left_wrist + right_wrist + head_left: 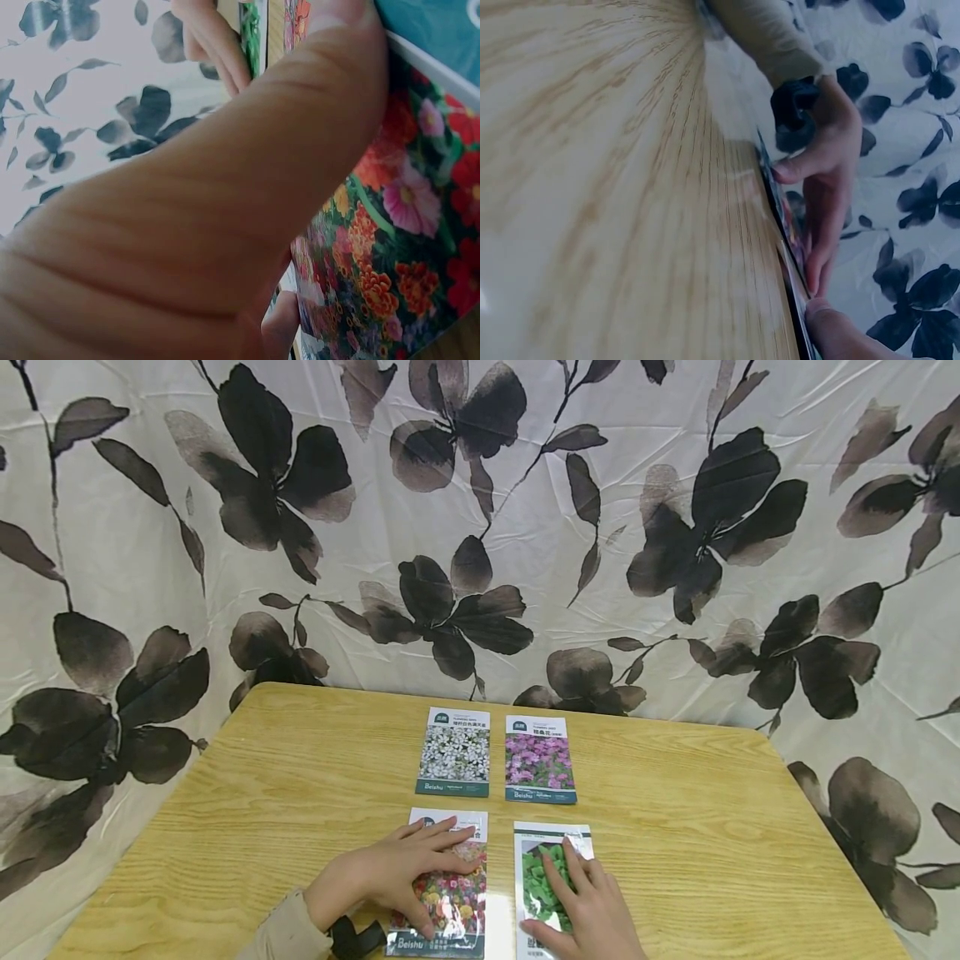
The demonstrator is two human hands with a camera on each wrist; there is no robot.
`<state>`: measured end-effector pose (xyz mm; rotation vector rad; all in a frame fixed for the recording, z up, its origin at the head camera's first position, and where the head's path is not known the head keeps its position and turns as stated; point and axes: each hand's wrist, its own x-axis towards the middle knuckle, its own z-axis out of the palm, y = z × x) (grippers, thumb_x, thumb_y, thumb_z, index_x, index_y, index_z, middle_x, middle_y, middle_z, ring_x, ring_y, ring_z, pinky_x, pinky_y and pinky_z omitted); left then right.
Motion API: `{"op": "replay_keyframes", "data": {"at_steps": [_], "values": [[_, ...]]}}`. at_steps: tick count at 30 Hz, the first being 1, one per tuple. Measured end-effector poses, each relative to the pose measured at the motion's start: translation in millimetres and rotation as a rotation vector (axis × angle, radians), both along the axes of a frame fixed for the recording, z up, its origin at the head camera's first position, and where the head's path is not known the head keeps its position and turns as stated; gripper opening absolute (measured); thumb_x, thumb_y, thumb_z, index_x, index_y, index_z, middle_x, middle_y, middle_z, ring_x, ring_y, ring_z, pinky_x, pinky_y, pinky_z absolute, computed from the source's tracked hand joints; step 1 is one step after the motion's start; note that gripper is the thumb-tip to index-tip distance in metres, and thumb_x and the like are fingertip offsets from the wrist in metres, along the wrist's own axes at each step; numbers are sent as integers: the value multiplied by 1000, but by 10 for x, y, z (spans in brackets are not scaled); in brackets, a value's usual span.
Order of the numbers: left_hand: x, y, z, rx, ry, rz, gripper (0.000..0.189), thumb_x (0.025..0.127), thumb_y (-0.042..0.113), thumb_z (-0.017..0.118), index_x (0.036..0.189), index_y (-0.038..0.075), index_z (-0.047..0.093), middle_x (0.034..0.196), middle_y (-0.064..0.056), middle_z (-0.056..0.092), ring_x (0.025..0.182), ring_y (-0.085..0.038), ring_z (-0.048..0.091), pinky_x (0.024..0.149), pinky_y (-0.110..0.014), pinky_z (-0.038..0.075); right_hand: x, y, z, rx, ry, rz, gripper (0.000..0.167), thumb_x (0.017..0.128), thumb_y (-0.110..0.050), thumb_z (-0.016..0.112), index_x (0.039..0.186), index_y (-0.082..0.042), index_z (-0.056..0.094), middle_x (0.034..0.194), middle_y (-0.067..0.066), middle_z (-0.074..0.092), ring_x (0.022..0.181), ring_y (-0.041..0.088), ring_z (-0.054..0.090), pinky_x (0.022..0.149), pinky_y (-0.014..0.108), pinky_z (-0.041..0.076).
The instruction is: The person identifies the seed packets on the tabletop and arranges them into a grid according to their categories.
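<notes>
My left hand (pixel 408 868) rests with spread fingers on a seed packet (pixel 457 910) printed with red, pink and yellow flowers. In the left wrist view its thumb (pixel 225 187) crosses in front of that flower packet (pixel 420 195). My right hand (pixel 588 902) lies on a seed packet with green leaves (pixel 531 885), fingers extended across its front. Both packets are flat on the table, side by side with a narrow gap. In the right wrist view the left hand (pixel 829 172) touches its packet, and the right thumb (pixel 836 330) is at the near packet's edge.
Behind these lie a white-flower seed packet (pixel 453 752) and a purple-flower seed packet (pixel 538 760), side by side. The yellow wooden table (pixel 300 768) ends at a back edge, where a floral cloth (pixel 585 552) hangs. A black strap (pixel 356 939) is on the left wrist.
</notes>
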<state>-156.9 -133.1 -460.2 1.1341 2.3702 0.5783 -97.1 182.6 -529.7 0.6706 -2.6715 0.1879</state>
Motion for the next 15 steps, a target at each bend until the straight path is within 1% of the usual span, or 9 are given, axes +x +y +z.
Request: {"op": "replay_keyframes", "data": {"at_steps": [6, 9, 12, 15], "values": [[0, 4, -18, 4, 0, -5, 86, 75, 51, 79, 152, 34, 42, 164, -2, 23, 151, -30, 11, 116, -64, 12, 14, -38, 15, -7, -34, -20, 80, 83, -76, 55, 138, -18, 62, 145, 17, 51, 87, 11, 42, 66, 25, 34], [0, 5, -18, 4, -4, -3, 86, 75, 51, 79, 151, 35, 43, 164, -2, 23, 151, -30, 11, 116, -64, 12, 11, -58, 17, 0, -43, -30, 79, 83, -76, 56, 139, -19, 61, 145, 17, 51, 88, 12, 44, 67, 27, 36], [0, 2, -14, 8, -9, -2, 85, 75, 51, 79, 151, 35, 43, 164, -2, 22, 151, -30, 10, 116, -64, 11, 0, -81, 21, 2, -56, -33, 80, 84, -75, 55, 140, -19, 60, 145, 18, 51, 92, 14, 47, 71, 31, 41], [-5, -3, -16, 9, -12, -2, 85, 76, 51, 78, 152, 35, 42, 164, -1, 21, 151, -31, 10, 116, -64, 10, -7, -100, 27, -5, -75, -36, 80, 84, -75, 56, 140, -19, 60, 146, 18, 50, 96, 17, 50, 73, 34, 44]]}}
